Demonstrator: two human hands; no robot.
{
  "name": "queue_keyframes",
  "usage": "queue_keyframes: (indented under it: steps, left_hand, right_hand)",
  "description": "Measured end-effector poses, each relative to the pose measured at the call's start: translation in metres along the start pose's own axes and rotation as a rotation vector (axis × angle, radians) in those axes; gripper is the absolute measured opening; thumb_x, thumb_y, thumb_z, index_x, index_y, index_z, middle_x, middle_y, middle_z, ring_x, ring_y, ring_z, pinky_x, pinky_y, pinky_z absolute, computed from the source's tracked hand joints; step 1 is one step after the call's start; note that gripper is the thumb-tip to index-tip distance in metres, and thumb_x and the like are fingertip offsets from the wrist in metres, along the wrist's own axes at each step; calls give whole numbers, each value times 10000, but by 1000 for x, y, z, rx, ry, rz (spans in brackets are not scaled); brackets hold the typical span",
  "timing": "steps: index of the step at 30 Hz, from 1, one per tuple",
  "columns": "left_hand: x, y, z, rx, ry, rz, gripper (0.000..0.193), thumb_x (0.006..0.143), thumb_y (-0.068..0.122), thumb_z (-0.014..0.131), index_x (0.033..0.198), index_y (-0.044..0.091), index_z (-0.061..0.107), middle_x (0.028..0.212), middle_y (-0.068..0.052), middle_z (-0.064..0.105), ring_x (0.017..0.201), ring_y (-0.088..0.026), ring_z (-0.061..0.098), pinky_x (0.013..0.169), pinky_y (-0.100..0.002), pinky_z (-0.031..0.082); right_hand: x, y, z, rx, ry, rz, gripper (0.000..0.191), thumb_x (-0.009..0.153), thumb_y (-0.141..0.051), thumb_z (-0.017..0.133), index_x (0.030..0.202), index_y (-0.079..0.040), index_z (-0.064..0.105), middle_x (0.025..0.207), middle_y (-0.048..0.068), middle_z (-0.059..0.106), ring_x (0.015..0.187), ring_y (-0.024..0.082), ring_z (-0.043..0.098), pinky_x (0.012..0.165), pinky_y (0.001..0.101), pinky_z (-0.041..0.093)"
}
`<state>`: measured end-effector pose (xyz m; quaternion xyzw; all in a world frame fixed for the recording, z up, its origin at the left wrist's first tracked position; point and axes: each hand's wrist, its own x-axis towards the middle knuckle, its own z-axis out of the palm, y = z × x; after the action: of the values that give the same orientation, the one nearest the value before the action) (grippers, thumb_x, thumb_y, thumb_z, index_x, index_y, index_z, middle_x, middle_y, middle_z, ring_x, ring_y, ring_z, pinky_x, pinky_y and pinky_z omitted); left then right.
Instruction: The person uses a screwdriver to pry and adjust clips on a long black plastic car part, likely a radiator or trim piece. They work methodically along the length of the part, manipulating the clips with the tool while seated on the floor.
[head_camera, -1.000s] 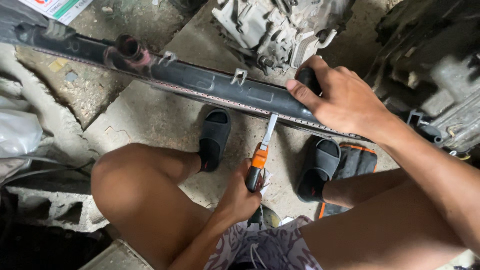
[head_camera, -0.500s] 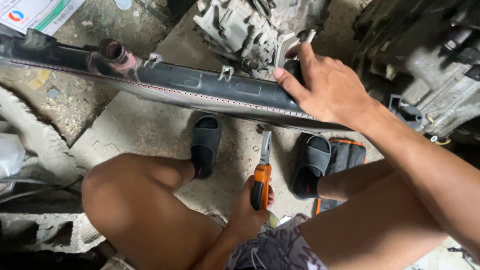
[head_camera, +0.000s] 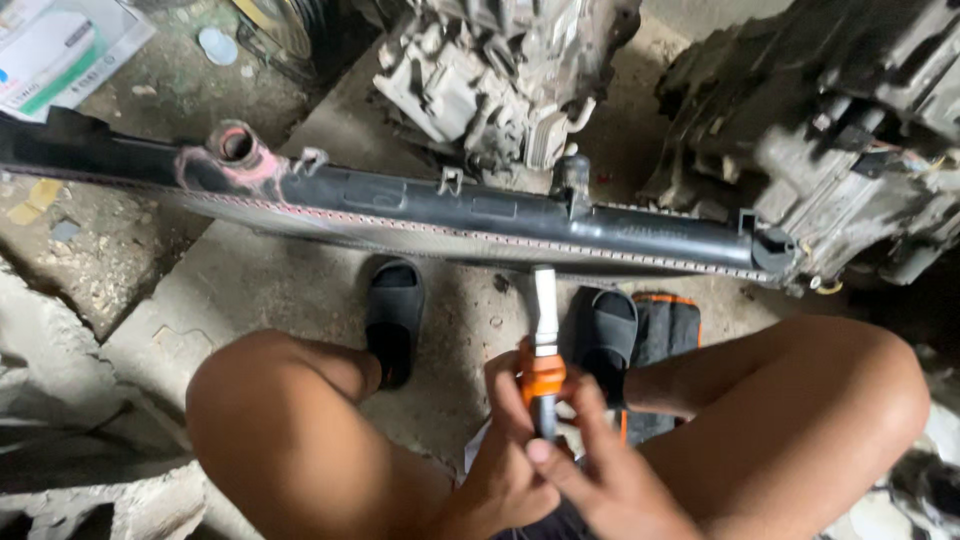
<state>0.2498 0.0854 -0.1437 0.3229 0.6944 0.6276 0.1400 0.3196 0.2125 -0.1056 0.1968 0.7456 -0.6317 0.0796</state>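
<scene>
A long black radiator (head_camera: 430, 205) lies across the concrete floor in front of my knees, its filler neck (head_camera: 235, 148) stained pink near the left end. Below it, both my hands meet on an orange-and-black utility knife (head_camera: 543, 345) with its silver blade pointing up toward the radiator. My left hand (head_camera: 510, 460) grips the handle from below. My right hand (head_camera: 610, 475) is on the handle too, fingers wrapped around its lower part. Neither hand touches the radiator. My feet wear black slides (head_camera: 395, 318).
Two grimy metal engine or gearbox blocks stand behind the radiator, one at the top centre (head_camera: 500, 70) and one at the right (head_camera: 840, 130). An orange-trimmed black pouch (head_camera: 665, 330) lies by my right foot. Cardboard packaging (head_camera: 60, 50) lies top left, broken concrete at the left.
My right hand has let go of the radiator and come down onto the knife held by my left hand. The view has shifted, so the radiator sits lower in the frame.
</scene>
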Motion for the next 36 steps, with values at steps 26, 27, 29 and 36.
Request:
queue_keyframes:
  steps: [26, 27, 29, 36]
  left_hand:
    - [214, 17, -146, 1287, -601, -145, 578, 698, 224, 862, 1213, 109, 627, 1174, -122, 687, 1069, -403, 661, 922, -513, 506]
    - [214, 13, -148, 1269, -571, -90, 570, 674, 192, 852, 1194, 98, 638, 1152, -131, 692, 1041, -407, 667, 893, -521, 509]
    - [214, 8, -151, 1233, -534, 22, 560, 626, 130, 832, 1155, 74, 659, 1108, -147, 701, 984, -414, 677, 834, -537, 515]
    - [216, 1, -154, 1188, -478, 9, 471, 594, 53, 750, 1062, 51, 702, 1114, -155, 707, 979, -421, 679, 819, -548, 515]
  right_hand:
    - [56, 61, 52, 466, 299, -233, 250, 618, 169, 564, 779, -14, 503, 1342, 159, 641, 1202, 216, 589, 922, 295, 441]
    - [58, 61, 52, 435, 299, -284, 256, 603, 165, 555, 780, -11, 499, 1347, 156, 632, 1245, 213, 584, 959, 293, 438]
    - [64, 61, 50, 403, 309, -163, 435, 580, 159, 564, 977, -8, 617, 1291, 142, 629, 1150, 203, 579, 914, 285, 421]
    - [68, 67, 53, 375, 289, -234, 472, 598, 134, 568, 1046, 35, 679, 1332, 145, 630, 1256, 270, 599, 1036, 317, 428]
